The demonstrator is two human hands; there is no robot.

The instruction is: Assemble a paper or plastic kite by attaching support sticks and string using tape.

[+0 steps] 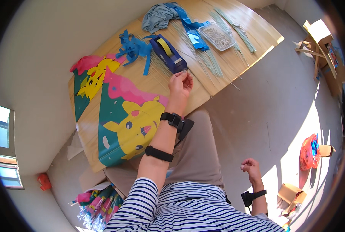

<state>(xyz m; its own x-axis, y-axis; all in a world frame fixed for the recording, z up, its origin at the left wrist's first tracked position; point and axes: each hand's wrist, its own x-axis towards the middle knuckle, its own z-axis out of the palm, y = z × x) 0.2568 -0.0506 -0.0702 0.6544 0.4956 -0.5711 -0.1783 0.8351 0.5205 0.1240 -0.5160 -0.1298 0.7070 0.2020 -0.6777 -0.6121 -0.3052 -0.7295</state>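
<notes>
My left hand [181, 84] reaches over the table with its fingers pinched at the front end of a dark blue tape dispenser [168, 55]. Whether tape lies between the fingertips is too small to make out. A roll of yellow tape [164, 46] sits in the dispenser. Under my left forearm spreads a large triangular printed sheet [116, 106], green and pink with a yellow cartoon figure. A smaller piece in the same print [90, 80] lies beyond it. Off the table on the right, my right hand [252, 168] is raised with curled fingers; what they hold, if anything, is unclear.
Blue ribbon [133, 48], thin pale rods [209, 58], a clear tub of small pale pieces [218, 36] and a grey-blue cloth [159, 17] lie on the wooden table [203, 88]. Bundled printed sheets [99, 207] stand lower left. A red bag [309, 152] and cardboard box [291, 193] are right.
</notes>
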